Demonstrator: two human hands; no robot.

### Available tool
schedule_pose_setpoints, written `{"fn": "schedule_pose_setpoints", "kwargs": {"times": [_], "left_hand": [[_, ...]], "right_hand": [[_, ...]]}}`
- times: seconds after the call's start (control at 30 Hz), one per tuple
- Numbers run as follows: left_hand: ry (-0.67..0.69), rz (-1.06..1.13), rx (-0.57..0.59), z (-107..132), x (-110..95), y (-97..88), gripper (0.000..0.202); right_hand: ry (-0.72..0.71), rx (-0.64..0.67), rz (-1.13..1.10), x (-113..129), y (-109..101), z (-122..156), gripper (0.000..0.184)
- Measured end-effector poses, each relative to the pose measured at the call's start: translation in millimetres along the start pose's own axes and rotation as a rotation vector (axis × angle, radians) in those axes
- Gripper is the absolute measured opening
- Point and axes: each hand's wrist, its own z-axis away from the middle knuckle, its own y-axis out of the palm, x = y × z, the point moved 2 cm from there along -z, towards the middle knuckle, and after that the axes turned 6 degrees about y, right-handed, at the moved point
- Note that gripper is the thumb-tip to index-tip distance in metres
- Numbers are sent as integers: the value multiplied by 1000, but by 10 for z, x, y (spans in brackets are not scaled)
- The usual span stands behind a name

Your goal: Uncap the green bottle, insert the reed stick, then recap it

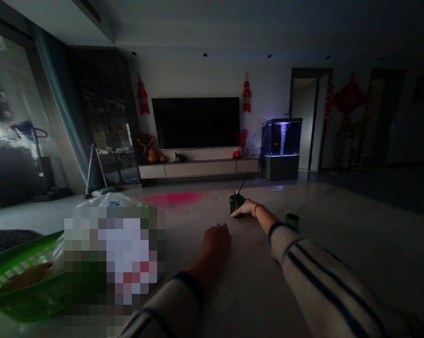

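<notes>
Cream knit sleeves (324, 277) with navy stripes occupy the near edge of the view, with both forearms extended forward across a pale polished tabletop (342, 281).

Left hand (216, 240): closed in a loose fist and resting on the tabletop, with nothing visible in it.

Right hand (246, 208): fingers (237, 212) extended and nearly flat, pointing left, not wrapped around any object. A thin cord bracelet (256, 209) circles the wrist.

A dark green glass bottle (236, 204) stands upright at the far side of the right fingers. Whether they touch it or lie just beside it cannot be determined from this view. A thin dark reed (244, 183) rises from its neck, tilted toward the far right. The right hand is the nearer of the two; the bottle lies far and to the right of the left fist.

A short green cylinder (292, 221) stands upright to the right of the right wrist, apart from it.

At near left, a green plastic basket (25, 286) is partly hidden by a pixelated patch (113, 267). Beyond the tabletop are a white plastic bag (109, 201), a low cabinet (198, 169), a wall-mounted television (195, 123) and a lit aquarium (281, 141).
</notes>
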Motion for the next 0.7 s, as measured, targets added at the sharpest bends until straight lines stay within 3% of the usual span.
{"fn": "schedule_pose_setpoints", "kwargs": {"times": [0.17,0.3,0.7], "left_hand": [[14,2,-4,-1,-6,-12,27],[8,5,-3,-5,-16,-17,27],[19,-5,-10,7,-29,-20,28]], "right_hand": [[201,117,57,48,-15,-45,35],[270,150,54,55,-21,-56,32],[124,94,-107,-42,-11,-50,34]]}}
